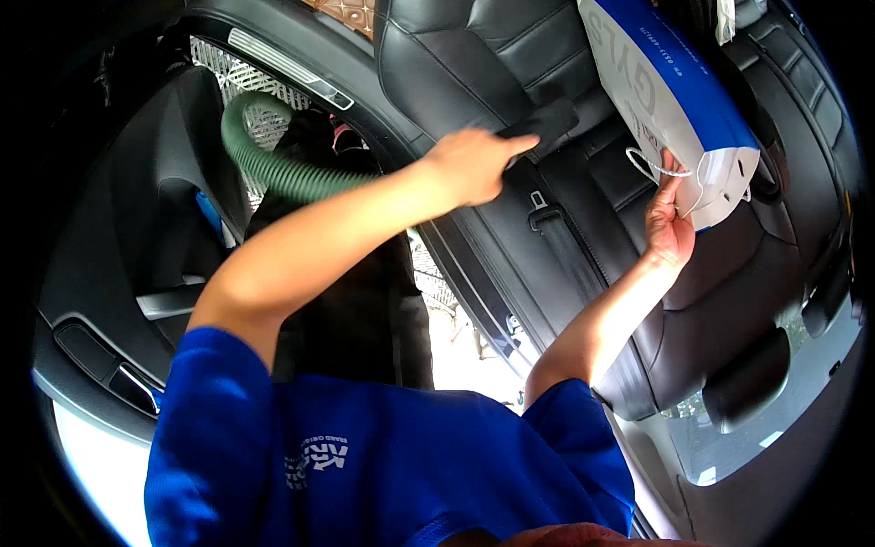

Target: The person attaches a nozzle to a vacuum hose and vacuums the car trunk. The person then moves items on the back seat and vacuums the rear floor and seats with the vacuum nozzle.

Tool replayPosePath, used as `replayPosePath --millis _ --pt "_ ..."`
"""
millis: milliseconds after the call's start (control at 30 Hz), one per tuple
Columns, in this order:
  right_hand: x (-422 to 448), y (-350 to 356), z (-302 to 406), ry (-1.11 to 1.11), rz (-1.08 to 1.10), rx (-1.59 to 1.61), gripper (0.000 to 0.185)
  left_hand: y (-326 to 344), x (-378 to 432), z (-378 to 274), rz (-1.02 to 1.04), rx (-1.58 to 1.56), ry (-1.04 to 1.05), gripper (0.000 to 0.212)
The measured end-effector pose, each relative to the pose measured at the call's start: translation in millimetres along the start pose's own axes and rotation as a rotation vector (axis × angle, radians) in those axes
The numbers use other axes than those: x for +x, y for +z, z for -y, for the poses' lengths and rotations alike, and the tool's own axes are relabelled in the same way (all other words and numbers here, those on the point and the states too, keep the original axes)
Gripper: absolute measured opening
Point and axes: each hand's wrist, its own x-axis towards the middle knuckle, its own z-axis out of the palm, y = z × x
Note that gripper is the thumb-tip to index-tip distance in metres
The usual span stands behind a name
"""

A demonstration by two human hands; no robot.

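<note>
My left hand (472,167) is closed around a black vacuum nozzle (550,123), blurred by motion, with the index finger stretched along it. The nozzle's flat end is over the black leather rear seat (465,89). A green ribbed hose (301,174) passes behind my left forearm; where it joins the nozzle is hidden. My right hand (671,219) grips a white and blue paper bag (683,89) near its white rope handle (642,164). The bag is tilted over the seat and bears printing. Part of my right fingers lies behind the rope.
An open car door (164,205) stands to my left. The door sill (290,68) runs beside the seat. A seat belt buckle (539,200) lies on the seat. Headrests (745,379) stand before the rear window (738,437). Patterned floor grating (260,123) is under the hose.
</note>
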Motion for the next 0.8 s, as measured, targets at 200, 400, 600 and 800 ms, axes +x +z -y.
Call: replayPosePath --millis 200,400,600,800 --pt "6.4 6.7 -8.4 0.07 -0.01 -0.024 0.052 2.7 131.2 -16.5 -0.152 0.019 0.024 0.07" --pt "2.7 10.3 8.1 0.001 -0.007 0.019 0.051 54.6 37.8 17.9 -0.051 0.138 0.044 0.079" --pt "5.3 17.7 8.7 0.001 0.021 -0.13 0.051 -46.0 -3.3 -11.6 0.256 -0.13 -0.233 0.076" --pt "9.8 4.2 0.8 -0.059 0.072 -0.302 0.053 -20.5 52.9 -28.1 0.258 -0.363 -0.283 0.079"
